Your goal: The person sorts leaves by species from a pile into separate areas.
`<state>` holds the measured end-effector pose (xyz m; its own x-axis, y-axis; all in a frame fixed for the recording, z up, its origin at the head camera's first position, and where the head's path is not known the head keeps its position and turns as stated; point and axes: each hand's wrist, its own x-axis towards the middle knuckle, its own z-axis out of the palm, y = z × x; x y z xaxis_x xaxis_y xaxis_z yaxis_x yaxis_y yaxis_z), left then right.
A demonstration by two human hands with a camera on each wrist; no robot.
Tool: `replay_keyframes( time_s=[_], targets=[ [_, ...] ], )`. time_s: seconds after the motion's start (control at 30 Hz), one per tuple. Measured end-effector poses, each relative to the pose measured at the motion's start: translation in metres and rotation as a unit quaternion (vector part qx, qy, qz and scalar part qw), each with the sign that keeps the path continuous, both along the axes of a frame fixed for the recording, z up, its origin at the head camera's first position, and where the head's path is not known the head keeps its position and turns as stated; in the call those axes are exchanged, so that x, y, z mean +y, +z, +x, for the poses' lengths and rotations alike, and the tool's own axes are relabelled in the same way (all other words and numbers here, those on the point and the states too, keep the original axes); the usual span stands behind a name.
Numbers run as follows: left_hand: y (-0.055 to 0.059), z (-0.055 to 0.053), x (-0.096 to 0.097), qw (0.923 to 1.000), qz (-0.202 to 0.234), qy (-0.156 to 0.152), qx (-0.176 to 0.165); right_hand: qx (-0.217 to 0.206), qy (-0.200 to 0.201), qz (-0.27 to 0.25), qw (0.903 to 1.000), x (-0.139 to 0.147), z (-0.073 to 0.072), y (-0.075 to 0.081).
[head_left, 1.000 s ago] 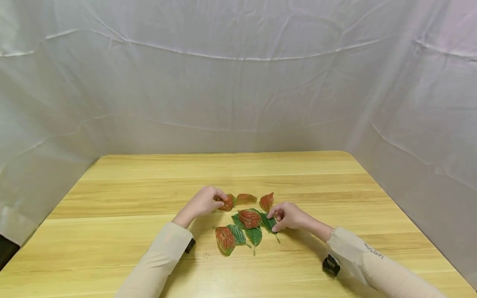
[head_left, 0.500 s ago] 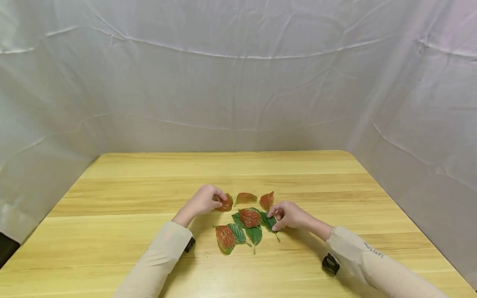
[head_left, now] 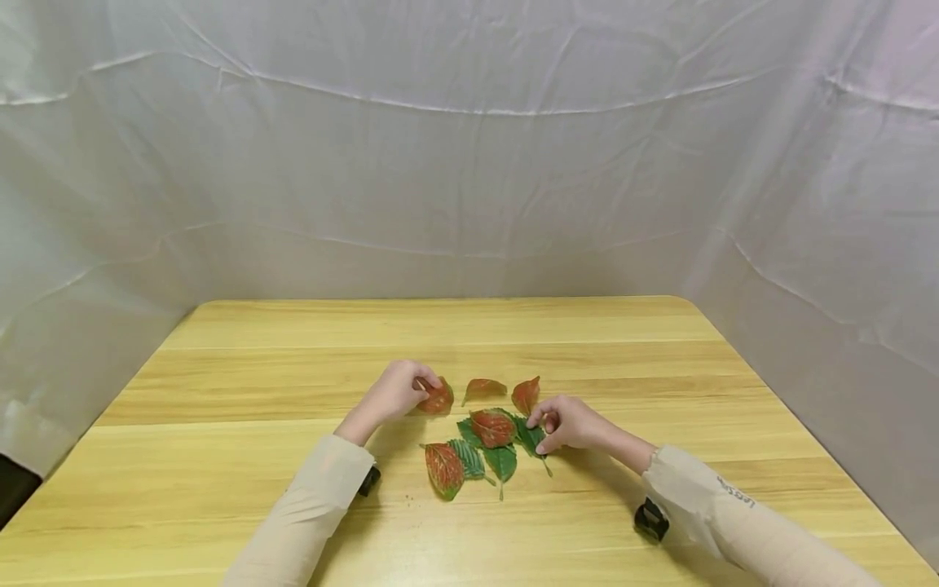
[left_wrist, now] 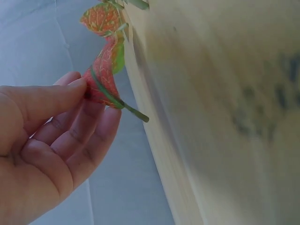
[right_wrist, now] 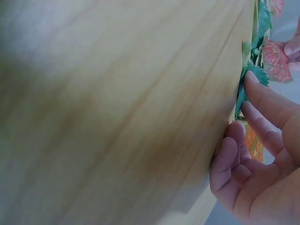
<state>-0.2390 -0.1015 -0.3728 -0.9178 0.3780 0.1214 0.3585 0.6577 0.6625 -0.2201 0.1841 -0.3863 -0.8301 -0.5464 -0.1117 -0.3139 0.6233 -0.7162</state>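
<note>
Red leaf (left_wrist: 107,76), pinched by the left hand (head_left: 394,392), points its stem (left_wrist: 134,111) down and right in left wrist view.

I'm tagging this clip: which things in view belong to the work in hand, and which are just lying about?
In the work:
the red leaf pinched by the left hand
the green leaf touched by the right hand
probably the other red leaves and other green leaves nearby

Apparently just there:
the small specks on the table
the pale sheet hanging behind
</note>
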Motion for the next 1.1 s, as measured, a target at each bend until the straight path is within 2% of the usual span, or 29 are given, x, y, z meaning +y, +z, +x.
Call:
replay_keyframes(
  time_s=[0.27,0.83,1.1],
  targets=[
    [0.0,-0.004,-0.009,0.9995,0.009,0.028,0.011,-0.003,-0.006,-0.001,1.0,-0.001,0.001,0.003],
    [0.006,-0.009,-0.031,0.9978,0.025,0.061,0.007,0.001,-0.007,0.006,1.0,-0.001,0.001,0.002],
    [0.009,-0.012,-0.043,0.9962,0.027,0.079,0.021,0.0,-0.002,0.002,1.0,-0.001,0.002,0.002]
  ],
)
